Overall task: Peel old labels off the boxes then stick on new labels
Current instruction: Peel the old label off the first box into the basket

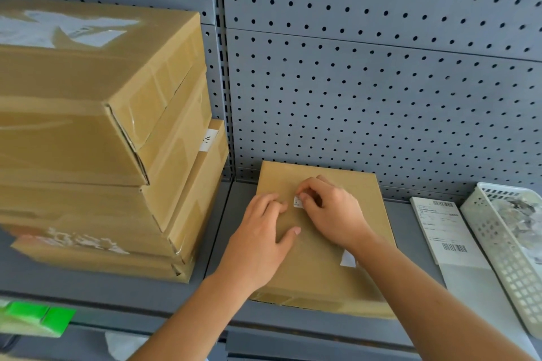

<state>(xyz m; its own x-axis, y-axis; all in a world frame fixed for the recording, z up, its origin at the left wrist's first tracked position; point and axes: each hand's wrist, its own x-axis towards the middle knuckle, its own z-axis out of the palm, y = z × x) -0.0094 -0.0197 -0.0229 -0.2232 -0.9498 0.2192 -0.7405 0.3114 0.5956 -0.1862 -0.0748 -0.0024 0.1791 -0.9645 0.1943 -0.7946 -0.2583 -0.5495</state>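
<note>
- Grey pegboard (381,82) backs the grey metal shelf (117,281).
- Stack of taped cartons (88,126): left of the flat carton (316,269), apparently queued.
- Left hand (261,243): lies flat on the flat carton's lid, fingers straight, likely steadying it.
- Right hand (334,211): fingertips curled, pinching the old label (297,202) at lid centre, apparently to lift it.
- White scrap (347,259): near the flat carton's right edge.
- Label sheet (440,228), then perforated basket (504,258): right of the flat carton, within reach; the basket holds crumpled scraps.

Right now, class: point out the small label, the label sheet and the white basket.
small label (298,202): head view, its white face.
label sheet (440,230): head view, its printed middle.
white basket (504,258): head view, its perforated side wall.
</note>
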